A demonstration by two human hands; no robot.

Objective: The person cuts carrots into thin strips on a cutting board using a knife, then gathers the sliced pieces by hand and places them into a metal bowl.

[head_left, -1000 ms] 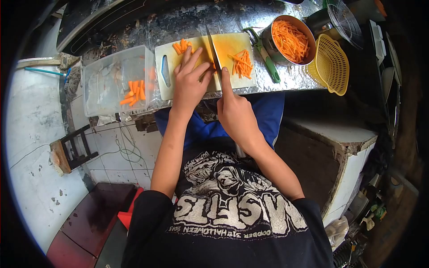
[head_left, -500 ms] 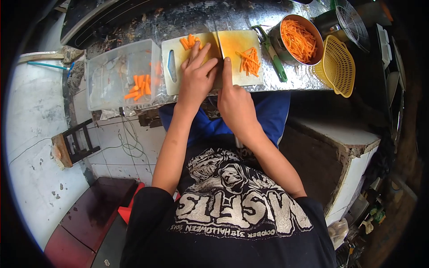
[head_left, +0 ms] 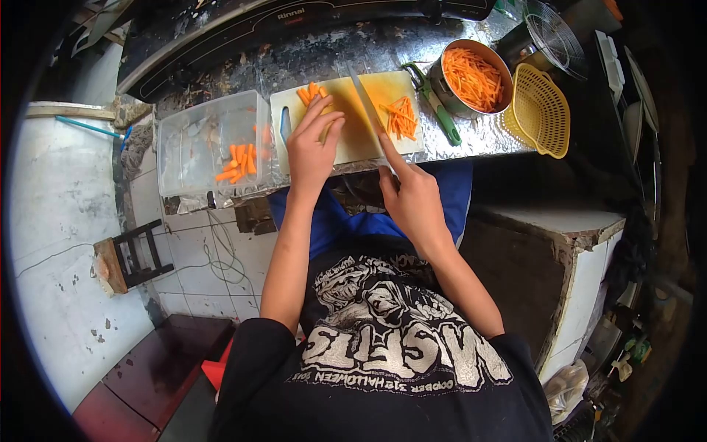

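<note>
Centrally, cutting board [head_left: 346, 140]: pale, stained orange, lying on a foil-covered counter [head_left: 471, 136] at the near edge.

Knife [head_left: 366, 99]: blade slanted across the middle of the board, tip pointing away from the person. Right hand [head_left: 414, 200] closed around the handle, index finger stretched along the blade's spine.

Left hand [head_left: 311, 151]: resting flat on the board's left half, fingers extended toward a small heap of carrot chunks [head_left: 309, 93] at the far left corner; whether the fingers pin anything beneath them cannot be told.

Carrot strips [head_left: 401, 116]: loose pile of thin sticks on the board's right half, just right of the blade.

Peeler [head_left: 434, 103]: green handle, lying on the foil between board and pot.

Pot [head_left: 471, 77]: round metal, right of the board, filled with cut carrot sticks.

Yellow colander [head_left: 543, 110]: perforated plastic, just right of the pot, at the counter's end.

Wire strainer [head_left: 554, 37]: behind the colander.

Clear plastic container [head_left: 213, 144]: left of the board, holding a few carrot pieces on its right side.

Stove [head_left: 294, 22]: dark, along the far edge of the counter.

Blue-handled tool [head_left: 92, 127]: on the white surface at far left.
</note>
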